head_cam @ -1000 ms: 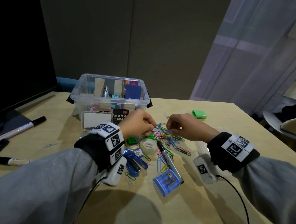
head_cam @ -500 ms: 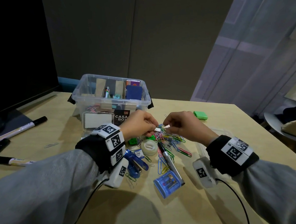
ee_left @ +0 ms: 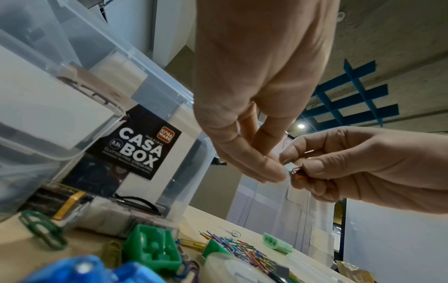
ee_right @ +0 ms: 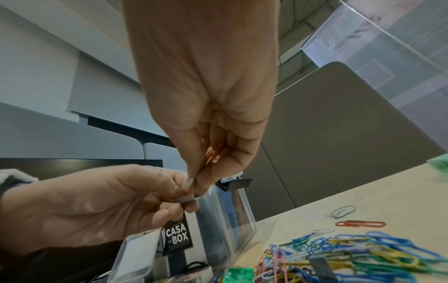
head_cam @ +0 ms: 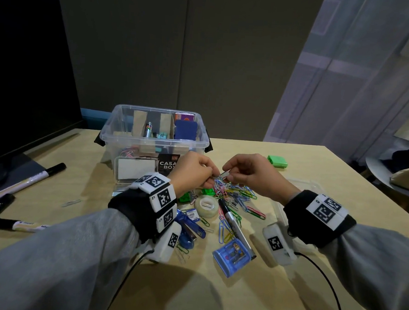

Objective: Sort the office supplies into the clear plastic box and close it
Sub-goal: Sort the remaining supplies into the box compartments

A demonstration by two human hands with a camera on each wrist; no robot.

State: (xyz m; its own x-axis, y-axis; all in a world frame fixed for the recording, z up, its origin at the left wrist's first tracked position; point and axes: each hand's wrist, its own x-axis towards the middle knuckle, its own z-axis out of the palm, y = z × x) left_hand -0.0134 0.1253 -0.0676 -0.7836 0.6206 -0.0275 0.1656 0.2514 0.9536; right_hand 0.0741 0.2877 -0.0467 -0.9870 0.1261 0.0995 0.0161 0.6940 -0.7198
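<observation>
My left hand (head_cam: pixel 212 177) and right hand (head_cam: pixel 226 176) meet just above the pile of coloured paper clips (head_cam: pixel 236 192). Between them they pinch a small silver piece (head_cam: pixel 224 174). In the right wrist view the small silver piece (ee_right: pixel 185 199) sits in the left hand's (ee_right: pixel 121 201) fingertips. My right hand (ee_right: pixel 196 181) pinches its upper end, and something orange (ee_right: pixel 213 153) is tucked in the curled fingers. The left wrist view shows my left hand (ee_left: pixel 271 172) touching the right hand (ee_left: pixel 339 168). The clear plastic box (head_cam: pixel 156 144) stands open behind the hands, with dividers and several supplies inside.
On the table in front lie a tape roll (head_cam: pixel 206 204), a blue stapler (head_cam: pixel 190 228), a pen (head_cam: pixel 232 223) and a blue sharpener case (head_cam: pixel 232 254). A green block (head_cam: pixel 277 161) lies at the right. The clear lid (head_cam: pixel 313 184) is under my right wrist. Markers (head_cam: pixel 27 182) and a monitor are at the left.
Both hands have risen from the paper clip pile with the small silver piece between them, then drawn closer together. The box and the other supplies have not moved.
</observation>
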